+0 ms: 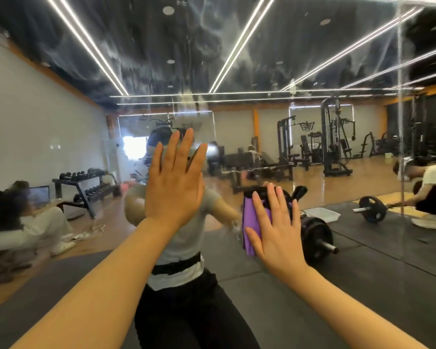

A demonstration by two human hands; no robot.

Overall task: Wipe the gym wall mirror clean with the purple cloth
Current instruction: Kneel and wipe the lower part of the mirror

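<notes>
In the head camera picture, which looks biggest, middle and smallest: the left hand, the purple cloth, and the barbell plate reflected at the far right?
1. left hand, largest, though it is nearest the camera.
2. purple cloth, partly hidden under the right hand.
3. barbell plate, smallest as seen; it is a distant reflection in the mirror.

- My hands on the glass: two, left hand [174, 183] and right hand [277, 230].
- Purple cloth [252, 222]: one.
- Wall mirror [237, 59]: one.
- Barbells reflected: two, near one [315, 238] and far one [371, 209].
- Dumbbell rack [86, 185]: one.
- White tray [321, 213]: one.
</notes>
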